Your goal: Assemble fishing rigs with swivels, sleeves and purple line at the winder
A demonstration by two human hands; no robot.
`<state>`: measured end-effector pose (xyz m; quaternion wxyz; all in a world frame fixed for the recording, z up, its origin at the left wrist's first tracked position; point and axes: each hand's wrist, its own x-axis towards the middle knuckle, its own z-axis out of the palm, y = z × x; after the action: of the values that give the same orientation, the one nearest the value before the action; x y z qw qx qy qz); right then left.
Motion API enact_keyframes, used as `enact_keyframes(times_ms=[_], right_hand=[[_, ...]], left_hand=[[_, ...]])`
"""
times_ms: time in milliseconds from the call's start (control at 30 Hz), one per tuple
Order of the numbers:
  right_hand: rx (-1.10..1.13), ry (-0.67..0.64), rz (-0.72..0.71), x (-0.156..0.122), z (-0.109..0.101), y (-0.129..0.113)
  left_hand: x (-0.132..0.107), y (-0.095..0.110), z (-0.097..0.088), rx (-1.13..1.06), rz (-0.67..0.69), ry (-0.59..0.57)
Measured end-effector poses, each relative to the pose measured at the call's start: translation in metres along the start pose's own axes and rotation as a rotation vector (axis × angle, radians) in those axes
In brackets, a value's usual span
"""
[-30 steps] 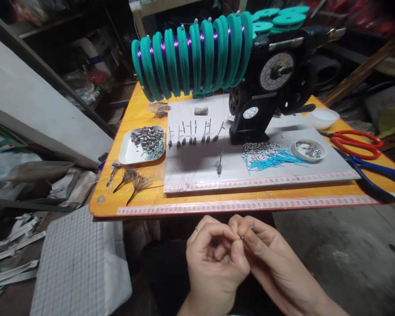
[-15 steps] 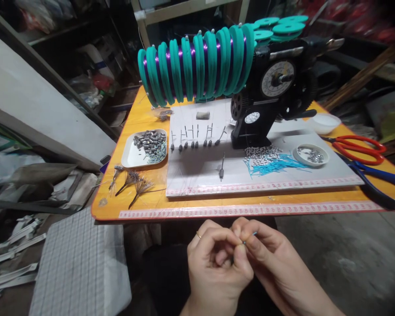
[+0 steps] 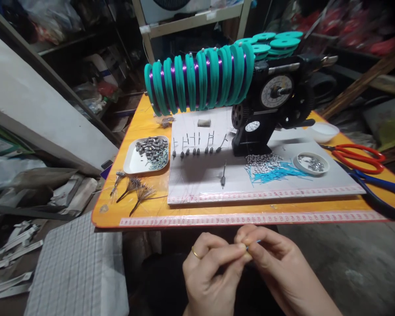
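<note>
In front of the table edge, my left hand (image 3: 213,270), with a ring on one finger, pinches thumb to forefinger. My right hand (image 3: 278,256) is closed beside it, fingertips touching those of my left. A thin blue stick (image 3: 258,241) pokes out from the right fingers, and a speck of blue shows between the two pinches. Whatever the left fingertips hold is hidden. Beyond, on the white board (image 3: 197,191), lie a pile of similar blue sticks (image 3: 276,172), small white beads (image 3: 261,162) and a grey sinker (image 3: 223,177) with a thin stem.
A black crank machine (image 3: 253,136) carries a row of teal spools (image 3: 199,81) with purple line. Several sinkers hang below on lines. A tray (image 3: 130,164) of sinkers sits left; a dish (image 3: 325,169) of metal bits, red-handled scissors (image 3: 358,156) and a blue-handled tool (image 3: 365,184) lie right.
The camera view has tilted up a little, so the table sits lower in the picture. My left fingers have folded closer together, and both hands stay pinched at the small blue piece.
</note>
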<state>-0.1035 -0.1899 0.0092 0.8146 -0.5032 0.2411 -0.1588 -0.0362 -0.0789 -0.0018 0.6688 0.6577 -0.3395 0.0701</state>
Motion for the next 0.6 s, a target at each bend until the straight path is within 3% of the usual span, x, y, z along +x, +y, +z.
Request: enact_keyframes(times_ms=[133,233,467,600], right_hand=[[-0.062,-0.038,-0.054,0.001,-0.008,0.002],[-0.127,-0.036,-0.108,0.001,-0.012,0.003],[-0.108,-0.036,-0.146,0.000,-0.005,0.002],[-0.119,-0.018,-0.165,-0.002,-0.001,0.000]], left_hand=[[-0.005,-0.006,-0.005,0.021,-0.080,-0.087],[-0.009,-0.007,-0.002,0.094,-0.134,-0.045],[-0.011,-0.004,0.013,0.108,-0.087,0.079],[-0.008,-0.005,0.005,0.144,-0.060,0.024]])
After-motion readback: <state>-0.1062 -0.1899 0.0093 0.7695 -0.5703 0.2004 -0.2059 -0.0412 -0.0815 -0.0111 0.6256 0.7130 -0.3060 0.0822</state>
